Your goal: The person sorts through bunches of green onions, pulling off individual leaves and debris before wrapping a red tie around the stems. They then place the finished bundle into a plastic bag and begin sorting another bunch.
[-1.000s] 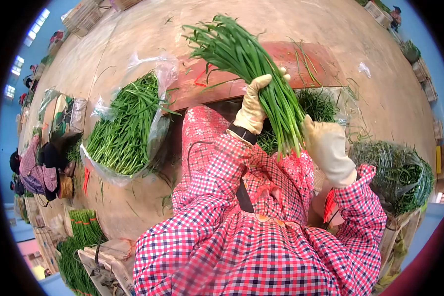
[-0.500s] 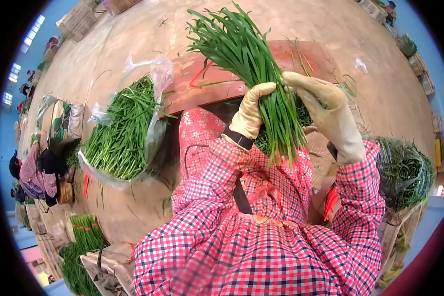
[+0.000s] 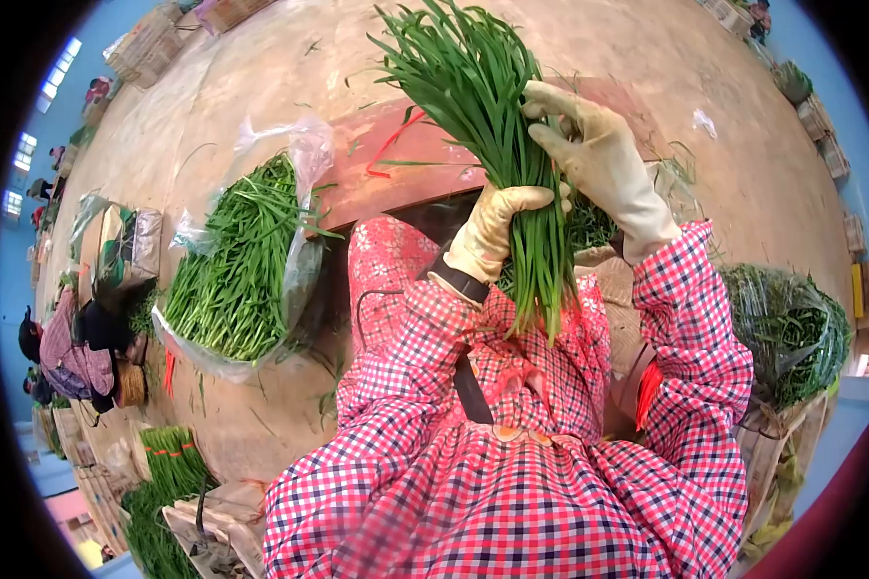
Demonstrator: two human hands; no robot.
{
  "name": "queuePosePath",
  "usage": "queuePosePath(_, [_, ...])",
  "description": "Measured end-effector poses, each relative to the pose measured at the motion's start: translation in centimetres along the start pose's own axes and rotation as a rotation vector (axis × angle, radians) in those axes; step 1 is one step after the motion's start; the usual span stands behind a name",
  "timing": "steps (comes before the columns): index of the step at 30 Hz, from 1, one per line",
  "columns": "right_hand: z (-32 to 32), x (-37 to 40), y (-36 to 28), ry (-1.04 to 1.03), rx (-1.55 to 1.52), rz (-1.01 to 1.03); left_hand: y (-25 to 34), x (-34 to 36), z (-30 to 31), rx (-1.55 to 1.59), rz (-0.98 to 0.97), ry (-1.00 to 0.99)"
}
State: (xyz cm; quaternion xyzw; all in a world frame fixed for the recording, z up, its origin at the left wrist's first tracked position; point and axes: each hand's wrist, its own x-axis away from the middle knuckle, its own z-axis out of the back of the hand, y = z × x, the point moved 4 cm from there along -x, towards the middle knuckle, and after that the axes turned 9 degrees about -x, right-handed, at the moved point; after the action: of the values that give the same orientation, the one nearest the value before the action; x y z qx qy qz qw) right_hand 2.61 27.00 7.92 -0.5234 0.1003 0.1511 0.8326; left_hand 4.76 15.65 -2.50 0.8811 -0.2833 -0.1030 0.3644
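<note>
In the head view, my gloved left hand (image 3: 492, 230) is wrapped round the lower part of a bunch of green chives (image 3: 473, 101). The long flat leaves fan out away from me, and the pale stem ends hang over my lap. My right hand (image 3: 589, 145), in a cream glove as well, is at the right side of the leaves. Its fingers are apart and curved, with the tips at the edge of the bunch; it holds nothing that I can see. Under the bunch lies a reddish board (image 3: 396, 154) with a red tie (image 3: 393, 145) on it.
To the left, a clear plastic bag (image 3: 309, 145) holds a heap of loose chives (image 3: 237, 256). Tied bundles (image 3: 172, 455) stand at the lower left. A plastic-wrapped pile of greens (image 3: 787, 333) sits to the right. Another person (image 3: 77, 352) crouches at the far left.
My right hand has moved up and away from me along the leaves, its fingers spreading more. The left hand keeps its hold, with the bunch turned slightly more upright.
</note>
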Motion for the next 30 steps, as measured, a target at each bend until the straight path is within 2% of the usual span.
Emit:
queuePosePath(3, [0.3, -0.8, 0.2, -0.009, 0.074, 0.098, -0.8, 0.0, 0.8, -0.008, 0.033, 0.031])
queuePosePath(4, [0.5, -0.8, 0.0, -0.057, 0.047, -0.034, -0.9, 0.0, 1.1, -0.034, 0.060, 0.040])
queuePosePath(7, [1.1, -1.2, 0.9, -0.023, 0.056, 0.167, -1.0, 0.3, 1.3, 0.016, 0.096, 0.058])
queuePosePath(8, [1.1, -1.1, 0.8, -0.067, -0.007, 0.057, -0.9, 0.3, 1.1, 0.027, 0.099, 0.053])
queuePosePath(11, [1.0, -1.0, 0.8, -0.160, -0.162, -0.010, -0.7, 0.4, 1.0, 0.057, 0.144, 0.078])
queuePosePath(17, [1.0, -0.7, 1.0, -0.127, -0.138, -0.181, -0.8, 0.0, 1.2, -0.017, 0.087, 0.044])
queuePosePath(18, [0.9, -0.8, 1.7, -0.092, -0.127, -0.122, -0.9, -0.1, 1.3, -0.035, 0.088, 0.044])
queuePosePath(21, [0.8, -1.7, 1.6, -0.198, -0.075, -0.098, -1.0, 0.1, 1.3, -0.068, 0.115, 0.037])
queuePosePath(22, [0.9, -1.7, 1.2, -0.173, 0.073, -0.051, -0.8, 0.2, 1.0, -0.085, 0.095, 0.014])
queuePosePath(23, [0.9, -3.3, 2.9, -0.148, 0.071, 0.203, -0.7, 0.2, 0.7, -0.061, 0.116, 0.009])
queuePosePath(24, [1.0, -3.3, 2.7, -0.135, 0.086, 0.173, -1.3, 0.4, 1.0, 0.027, 0.184, 0.001])
queuePosePath(25, [1.5, -3.0, 1.0, -0.088, 0.059, 0.039, -2.0, 0.5, 1.4, 0.117, 0.254, -0.004])
queuePosePath(28, [4.4, -0.7, -4.8, 0.118, -0.028, -0.277, -2.3, 0.6, 1.1, 0.175, 0.159, -0.097])
queuePosePath(30, [6.1, -0.4, -3.7, 0.174, 0.142, -0.363, -2.3, 0.1, 1.7, 0.248, 0.105, -0.137])
